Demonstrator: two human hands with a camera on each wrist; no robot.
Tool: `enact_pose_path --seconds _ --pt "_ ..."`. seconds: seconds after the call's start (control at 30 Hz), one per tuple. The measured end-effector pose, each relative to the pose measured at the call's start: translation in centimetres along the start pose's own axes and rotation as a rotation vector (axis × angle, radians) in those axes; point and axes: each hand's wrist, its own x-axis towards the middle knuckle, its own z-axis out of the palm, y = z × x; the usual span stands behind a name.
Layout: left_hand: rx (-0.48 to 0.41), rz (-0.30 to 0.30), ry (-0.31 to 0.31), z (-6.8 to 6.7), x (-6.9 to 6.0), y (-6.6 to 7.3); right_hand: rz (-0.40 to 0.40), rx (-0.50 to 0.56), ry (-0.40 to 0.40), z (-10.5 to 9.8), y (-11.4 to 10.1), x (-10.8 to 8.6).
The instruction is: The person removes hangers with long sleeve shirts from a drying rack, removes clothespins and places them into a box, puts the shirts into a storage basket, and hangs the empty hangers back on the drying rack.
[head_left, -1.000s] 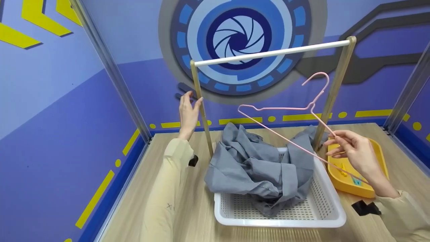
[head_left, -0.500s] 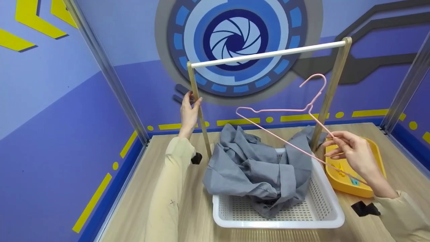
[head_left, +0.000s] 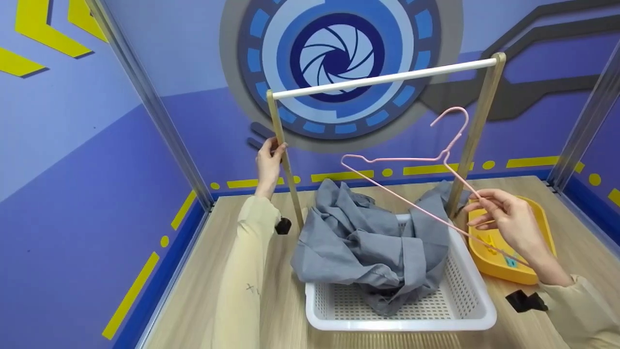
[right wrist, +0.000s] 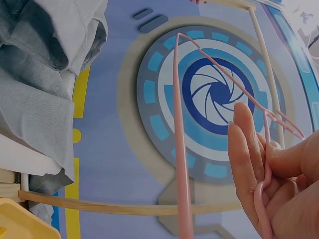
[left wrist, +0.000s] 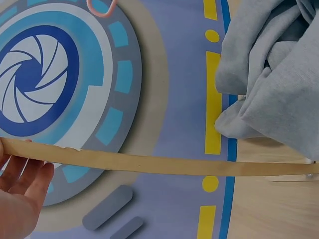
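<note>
Pink hanger [head_left: 402, 159]: aloft near the white basket [head_left: 402, 324], hook apart from the white rail [head_left: 387, 79]. Right hand [head_left: 518, 225]: fingers pinching the hanger's side wire; best held lightly, hook uppermost. Left hand [head_left: 269, 161]: fingers narrowed about the left post [head_left: 290, 186]; gentle steadying suits so slender a piece. Grey cloth [head_left: 378, 247]: heaped in the basket, overhanging its rim, apt to snag wire. Right post [head_left: 477, 128]: behind the hook, a possible obstruction. Yellow tray [head_left: 508, 276]: beside the basket, clips [head_left: 510, 261] inside.

Blue patterned walls [head_left: 97, 203], pale wooden tabletop [head_left: 283, 300]
</note>
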Motion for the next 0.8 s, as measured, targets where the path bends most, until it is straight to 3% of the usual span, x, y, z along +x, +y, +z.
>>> enact_pose_path --seconds 0.23,0.47,0.8 --pt "-0.017 -0.028 -0.034 -0.3 0.2 0.3 -0.014 0.018 0.01 -0.4 -0.4 0.3" --pt "-0.043 -0.032 -0.029 -0.5 0.1 0.1 -0.026 -0.007 0.024 -1.1 -0.8 1.0" --pt "0.059 -0.017 -0.01 0.1 0.2 0.1 -0.043 -0.072 0.094 -2.4 -2.2 2.4"
